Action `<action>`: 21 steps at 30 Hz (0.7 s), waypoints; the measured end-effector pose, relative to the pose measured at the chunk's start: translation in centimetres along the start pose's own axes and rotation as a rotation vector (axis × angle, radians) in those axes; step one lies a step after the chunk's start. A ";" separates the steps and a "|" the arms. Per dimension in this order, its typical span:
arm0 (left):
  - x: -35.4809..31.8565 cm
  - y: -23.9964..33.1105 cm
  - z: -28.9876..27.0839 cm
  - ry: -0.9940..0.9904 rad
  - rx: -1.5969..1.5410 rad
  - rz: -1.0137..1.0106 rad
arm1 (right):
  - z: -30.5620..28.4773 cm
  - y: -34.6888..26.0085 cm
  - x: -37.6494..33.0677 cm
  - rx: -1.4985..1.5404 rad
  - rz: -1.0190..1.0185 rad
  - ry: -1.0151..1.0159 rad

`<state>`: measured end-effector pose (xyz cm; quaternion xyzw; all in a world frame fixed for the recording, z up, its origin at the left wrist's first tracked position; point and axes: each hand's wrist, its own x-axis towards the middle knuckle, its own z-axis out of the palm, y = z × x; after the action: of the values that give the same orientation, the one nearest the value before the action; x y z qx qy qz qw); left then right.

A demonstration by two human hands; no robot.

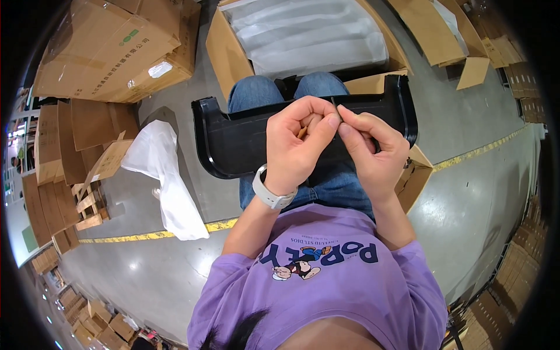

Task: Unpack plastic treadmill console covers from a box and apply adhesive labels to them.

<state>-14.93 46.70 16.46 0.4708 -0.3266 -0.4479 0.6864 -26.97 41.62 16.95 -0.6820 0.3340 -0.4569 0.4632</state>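
Observation:
Across my lap rests a long black plastic part (233,142), shaped like a shallow trough with raised, rounded ends. Above it my two hands meet, fingertips close together. A thin dark strip (336,108) is pinched between the thumb and forefinger of my right hand (376,149), and my left hand (297,140) pinches at the same strip from the other side. Something small and orange-brown (302,133) shows inside the curled fingers of my left hand; its kind I cannot make out. A white watch (273,192) circles my left wrist.
Beyond my knees stands an open carton (227,61) holding parts under white wrapping (309,38). A large closed carton (111,46) is at the far left. White plastic sheeting (160,169) lies on the floor to my left. More open cartons (431,35) are at the far right.

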 end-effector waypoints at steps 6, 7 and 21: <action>0.1 -0.3 0.2 0.062 0.103 0.056 | -0.4 -0.1 -0.1 -0.033 -0.018 -0.068; 0.1 -0.5 0.1 0.057 0.112 0.067 | -0.5 0.0 -0.1 -0.016 -0.007 -0.079; 0.4 -0.9 -0.3 -0.020 0.038 0.003 | -0.6 0.2 0.2 -0.100 -0.035 -0.013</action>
<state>-14.79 46.31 15.55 0.4790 -0.3425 -0.4453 0.6745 -27.44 41.20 16.87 -0.7130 0.3415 -0.4430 0.4228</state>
